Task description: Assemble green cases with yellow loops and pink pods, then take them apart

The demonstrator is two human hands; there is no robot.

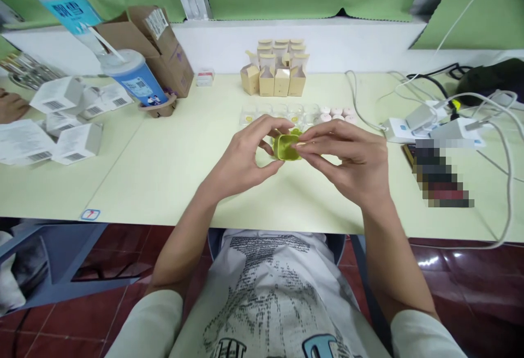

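A small green cup-like container [287, 148], its hollow turned toward me, is held above the table between the thumb and fingers of my left hand [248, 153]. On its other side my right hand [354, 159] is closed in a pinch, fingertips at the container's right rim and partly over its opening. What those fingertips grip is too small to make out. Just behind both hands lies a clear plastic tray [266, 111] with yellow spots in some cups. Several pale pink round pieces [336, 112] sit at its right end.
Small open cardboard boxes [281, 81] stand grouped at the back. Leftward are a blue cup [141, 82], a bottle [71, 6], a brown carton [164, 47] and white boxes [77, 142]. Power strips [409, 129] and cables lie right, near a pixelated object [440, 175]. Another person's hand [11, 106] shows far left.
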